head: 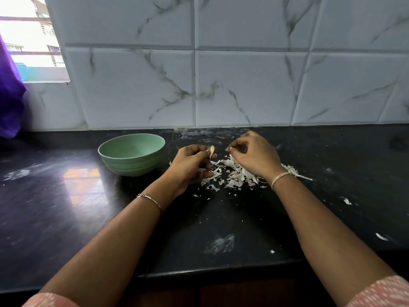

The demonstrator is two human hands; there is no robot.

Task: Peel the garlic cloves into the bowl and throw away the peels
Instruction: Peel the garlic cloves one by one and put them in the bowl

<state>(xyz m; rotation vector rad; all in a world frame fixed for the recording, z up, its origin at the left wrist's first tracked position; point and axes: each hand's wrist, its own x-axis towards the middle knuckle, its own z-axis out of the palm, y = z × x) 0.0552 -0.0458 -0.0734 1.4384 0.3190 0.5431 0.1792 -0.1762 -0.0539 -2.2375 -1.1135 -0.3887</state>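
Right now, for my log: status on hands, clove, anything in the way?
Left hand pinches garlic clove. Right hand curled beside it, hold unclear. Peels heaped on counter; bowl unobstructed.

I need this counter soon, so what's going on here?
A person is peeling garlic at a black counter. The left hand pinches a clove; the right hand seems to pinch a scrap of peel. Peels lie piled beneath the hands. The green bowl at left looks empty from here.

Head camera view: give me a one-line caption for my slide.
Left hand pinches a garlic clove, right hand curled beside it, above a pile of peels next to a green bowl.
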